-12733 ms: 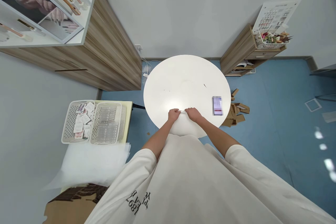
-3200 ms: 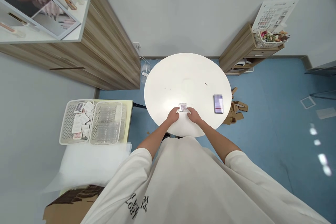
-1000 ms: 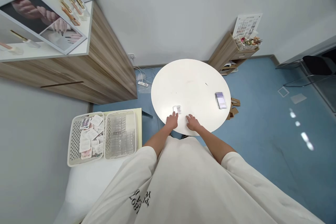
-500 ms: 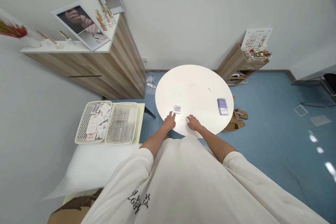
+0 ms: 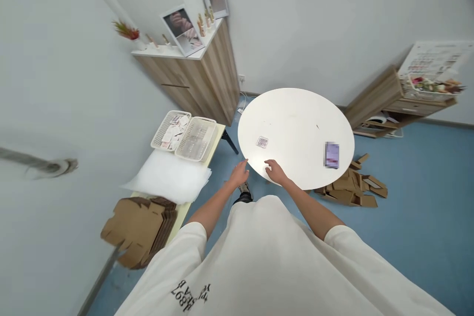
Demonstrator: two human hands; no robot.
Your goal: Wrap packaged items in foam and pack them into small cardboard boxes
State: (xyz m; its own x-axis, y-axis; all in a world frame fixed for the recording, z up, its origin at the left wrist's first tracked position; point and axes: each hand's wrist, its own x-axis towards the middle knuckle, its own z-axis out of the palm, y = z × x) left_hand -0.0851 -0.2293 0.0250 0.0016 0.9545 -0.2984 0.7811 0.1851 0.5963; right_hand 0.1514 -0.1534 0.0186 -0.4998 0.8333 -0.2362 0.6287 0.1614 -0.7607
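Note:
A small clear case of press-on nails lies on the round white table, near its left front. My left hand hovers off the table's front edge with its fingers spread and holds nothing. My right hand rests at the table's front rim, fingers loosely apart, also holding nothing. Both hands are a short way from the case and do not touch it.
A phone lies at the table's right. Two white baskets, foam sheets and flat cardboard boxes sit on a low yellow table at left. Cardboard scraps litter the blue floor. Wooden cabinets stand against the wall.
Both hands let go of the nail case and drew back to the table's front edge. The view has swung left, with the left hand now off the table.

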